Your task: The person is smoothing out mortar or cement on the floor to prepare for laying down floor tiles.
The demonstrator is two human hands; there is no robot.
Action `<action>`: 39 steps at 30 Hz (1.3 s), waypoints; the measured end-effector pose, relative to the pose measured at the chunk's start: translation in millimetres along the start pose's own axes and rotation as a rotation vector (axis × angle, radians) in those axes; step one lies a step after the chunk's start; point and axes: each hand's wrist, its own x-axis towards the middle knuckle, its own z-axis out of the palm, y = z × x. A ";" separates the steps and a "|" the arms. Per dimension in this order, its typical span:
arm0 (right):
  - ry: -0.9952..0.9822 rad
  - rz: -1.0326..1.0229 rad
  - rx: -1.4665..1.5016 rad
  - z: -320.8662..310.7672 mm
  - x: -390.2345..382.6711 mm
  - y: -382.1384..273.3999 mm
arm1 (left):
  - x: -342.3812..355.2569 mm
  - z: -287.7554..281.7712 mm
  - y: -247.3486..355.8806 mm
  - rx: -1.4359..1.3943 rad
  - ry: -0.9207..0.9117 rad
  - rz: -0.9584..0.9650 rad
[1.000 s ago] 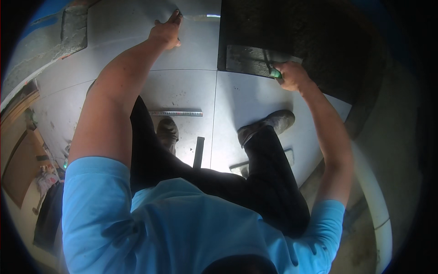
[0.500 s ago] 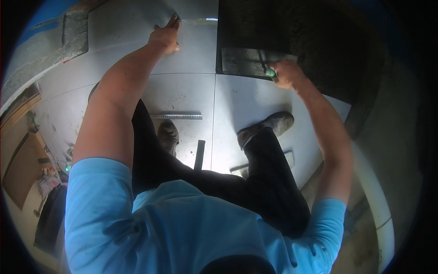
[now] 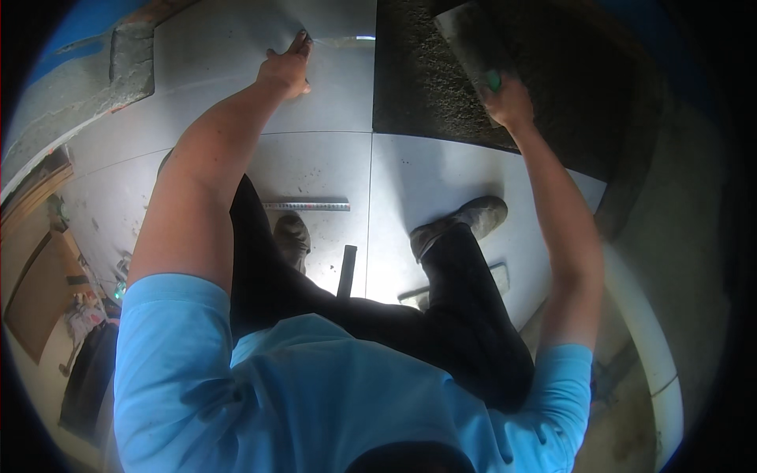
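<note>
My right hand grips a flat rectangular trowel by its green handle. The trowel's blade is over the dark, grainy mortar bed at the far right, its long side slanting away from me. Whether the whole blade touches the mortar, I cannot tell. Beyond my left knee, my left hand leans on a large pale tile with its fingers apart, holding nothing. The tile's right edge borders the mortar.
Between my shoes lie a metal ruler and a dark flat bar. A flat, pale-edged object is partly behind my right leg. A white pipe curves along the right. Boards and clutter stand left, below a rough concrete ledge.
My right hand has moved the trowel away from the near tile edge, farther over the mortar, and turned its blade from crosswise to lengthwise. My left hand stays in place.
</note>
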 end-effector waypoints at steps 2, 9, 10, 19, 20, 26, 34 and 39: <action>0.007 0.083 0.041 1.1 0.4 -3.9 | -1.8 -0.6 -0.2 -0.010 -0.002 -0.003; -0.257 -0.086 -0.135 -7.9 -29.3 -18.2 | -8.2 -8.3 0.1 -0.029 -0.048 -0.015; -0.206 -0.068 -0.118 -6.8 -33.7 -17.3 | -8.0 -10.8 2.7 -0.031 -0.048 -0.014; -0.341 -0.001 -0.265 -26.7 -52.1 -49.3 | -6.7 -6.0 1.4 -0.028 -0.038 -0.012; -0.353 -0.054 -0.311 -30.3 -54.4 -46.6 | -6.7 -6.7 1.5 -0.029 -0.040 -0.013; -0.260 -0.040 -0.226 -29.9 -55.2 -44.3 | -5.3 -10.0 2.4 -0.027 -0.048 -0.008; -0.238 -0.135 -0.232 -18.1 -62.9 -39.9 | -8.7 -11.6 3.9 -0.045 -0.060 -0.007; -0.250 -0.201 -0.243 -20.7 -62.3 -41.6 | -9.4 -11.5 3.9 -0.036 -0.056 -0.010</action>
